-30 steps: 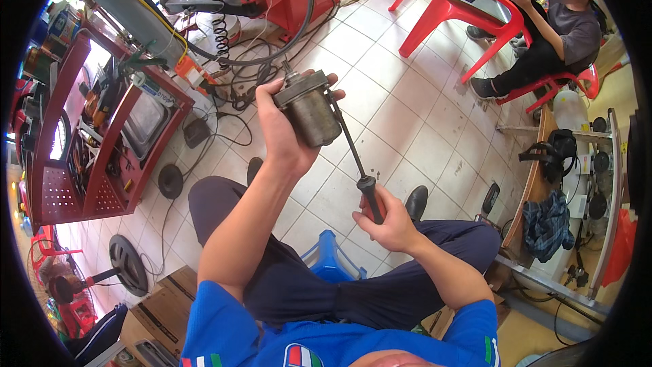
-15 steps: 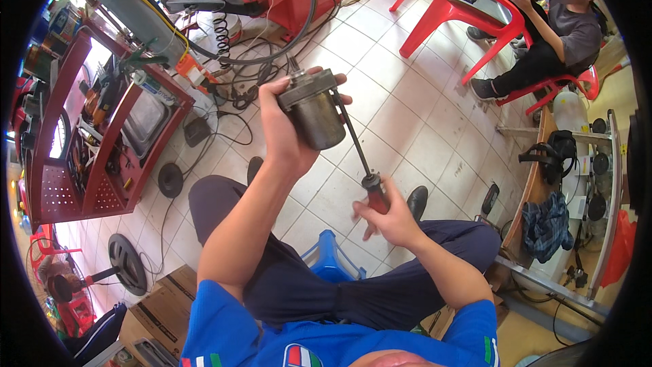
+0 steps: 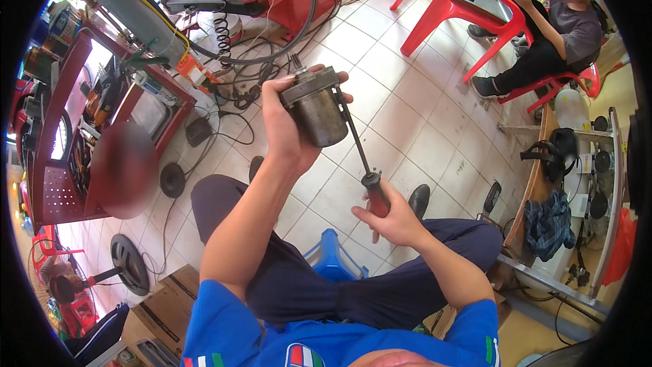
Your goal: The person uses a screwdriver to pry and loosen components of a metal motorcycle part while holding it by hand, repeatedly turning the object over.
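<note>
My left hand (image 3: 282,112) is wrapped round a small metal motor (image 3: 324,121), a worn dark cylinder with a grey flange and a toothed shaft pointing up and away. It is raised over the floor, in front of my knees. In my right hand (image 3: 396,219) is a screwdriver (image 3: 375,194) with a red and black handle and a long dark shank. The shank slants up to the left, and its tip meets the right side of the motor's flange. The exact contact at the tip is too small to make out.
A dark red tool rack (image 3: 64,194) stands at left, with cables (image 3: 255,71) on the tiles beyond it. A blue stool (image 3: 331,258) shows between my knees. At far right a person sits by a red chair (image 3: 458,24); a wooden shelf (image 3: 526,214) stands nearer.
The motor and screwdriver stay almost in place. The fingers of my right hand have shifted on the handle. The view has moved slightly.
</note>
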The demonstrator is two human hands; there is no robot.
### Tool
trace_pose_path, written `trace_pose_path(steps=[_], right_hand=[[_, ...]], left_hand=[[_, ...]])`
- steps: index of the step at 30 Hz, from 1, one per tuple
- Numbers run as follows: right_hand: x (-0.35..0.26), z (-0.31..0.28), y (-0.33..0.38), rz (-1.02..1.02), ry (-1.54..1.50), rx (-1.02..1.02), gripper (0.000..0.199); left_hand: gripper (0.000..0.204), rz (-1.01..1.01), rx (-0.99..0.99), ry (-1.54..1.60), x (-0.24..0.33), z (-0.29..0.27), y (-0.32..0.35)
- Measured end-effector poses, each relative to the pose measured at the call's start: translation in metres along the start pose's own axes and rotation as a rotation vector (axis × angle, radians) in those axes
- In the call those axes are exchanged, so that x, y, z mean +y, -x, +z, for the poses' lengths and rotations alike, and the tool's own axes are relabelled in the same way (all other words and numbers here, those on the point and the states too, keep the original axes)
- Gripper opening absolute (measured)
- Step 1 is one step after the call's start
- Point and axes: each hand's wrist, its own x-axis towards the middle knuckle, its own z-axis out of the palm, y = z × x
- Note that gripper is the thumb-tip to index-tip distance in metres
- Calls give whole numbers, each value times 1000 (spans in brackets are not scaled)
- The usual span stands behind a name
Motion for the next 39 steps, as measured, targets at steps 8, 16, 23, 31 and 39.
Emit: trace_pose_path(steps=[8, 16, 23, 31, 39], right_hand=[[23, -8, -4, -402, 513, 87, 39], [17, 7, -2, -273, 248, 110, 37], [14, 3, 1, -328, 299, 55, 32], [24, 4, -4, -315, 204, 50, 29], [23, 4, -3, -247, 137, 16, 28]], left_hand=[[61, -8, -2, 16, -1, -1, -1], [62, -49, 5, 48, -1, -2, 0], [61, -27, -20, 35, -1, -1, 1], [59, -29, -32, 15, -3, 0, 2], [61, -27, 25, 38, -3, 2, 2]])
